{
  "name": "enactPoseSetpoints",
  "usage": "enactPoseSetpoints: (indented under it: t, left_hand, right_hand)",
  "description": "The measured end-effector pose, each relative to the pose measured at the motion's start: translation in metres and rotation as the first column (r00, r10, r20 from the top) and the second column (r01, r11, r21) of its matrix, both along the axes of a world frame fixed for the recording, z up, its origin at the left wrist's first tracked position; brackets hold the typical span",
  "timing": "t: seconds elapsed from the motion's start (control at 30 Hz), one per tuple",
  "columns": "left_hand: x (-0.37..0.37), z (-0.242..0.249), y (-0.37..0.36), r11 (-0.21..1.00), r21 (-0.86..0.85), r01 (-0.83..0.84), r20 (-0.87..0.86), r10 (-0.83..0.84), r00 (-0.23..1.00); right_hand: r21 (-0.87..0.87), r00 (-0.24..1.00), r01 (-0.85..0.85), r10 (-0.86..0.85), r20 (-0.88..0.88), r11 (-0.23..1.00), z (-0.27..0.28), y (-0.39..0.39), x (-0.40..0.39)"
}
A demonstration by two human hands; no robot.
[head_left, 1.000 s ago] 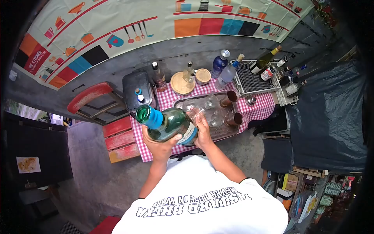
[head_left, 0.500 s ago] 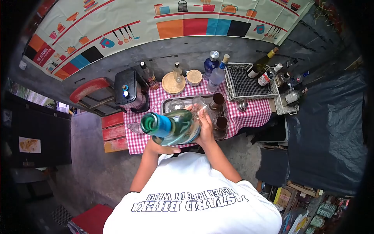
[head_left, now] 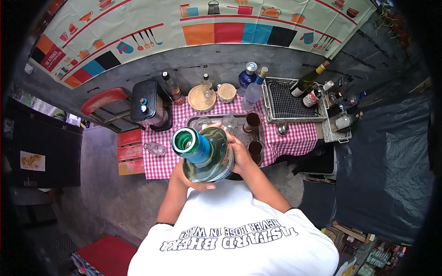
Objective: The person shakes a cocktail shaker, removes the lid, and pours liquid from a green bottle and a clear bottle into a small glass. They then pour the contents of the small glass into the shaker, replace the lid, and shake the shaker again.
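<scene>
A large green glass bottle (head_left: 220,146) with a blue band round its neck is held close in front of my chest, its open mouth pointing up towards me. My left hand (head_left: 197,185) grips its near left side, the thumb lying along the glass. On the right side, my right hand (head_left: 240,155) is wrapped round the body, and its label is partly covered. Just beyond the bottle is a metal tray (head_left: 258,133) with clear glasses (head_left: 229,122) and two dark-filled glasses (head_left: 252,120). Some of the tray is hidden behind the bottle and hands.
A small clear bottle (head_left: 155,148) lies on the checked tablecloth (head_left: 159,170). Behind stand a black dispenser (head_left: 149,106), a wooden-lidded jar (head_left: 201,99), a blue bottle (head_left: 247,78) and a frosted bottle (head_left: 253,95). At right, a wire basket (head_left: 281,120) holds bottles; a metal shaker (head_left: 282,130) stands nearby.
The bottle's neck has swung slightly right, and its mouth faces me more directly. My right fingers, earlier overlapping a clear glass in view, now lie against the bottle.
</scene>
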State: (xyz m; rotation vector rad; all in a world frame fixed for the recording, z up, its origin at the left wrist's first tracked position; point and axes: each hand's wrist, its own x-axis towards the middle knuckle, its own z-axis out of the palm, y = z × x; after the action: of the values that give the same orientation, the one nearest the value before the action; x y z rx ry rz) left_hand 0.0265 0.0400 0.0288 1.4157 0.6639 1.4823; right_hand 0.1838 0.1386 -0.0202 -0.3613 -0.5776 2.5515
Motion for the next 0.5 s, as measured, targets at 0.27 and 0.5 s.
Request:
enactPoseSetpoints:
  t: [0.27, 0.5]
  left_hand:
    - [0.007, 0.002, -0.008, 0.99, 0.052, -0.128, 0.104, 0.122, 0.987]
    - [-0.05, -0.04, -0.04, 0.935, 0.229, -0.271, -0.331, 0.337, 0.881]
  right_hand:
    - [0.09, 0.998, 0.019, -0.024, 0.055, 0.996, 0.016, -0.006, -0.017]
    - [0.134, 0.999, -0.013, 0.009, 0.031, 0.991, 0.014, -0.027, -0.061]
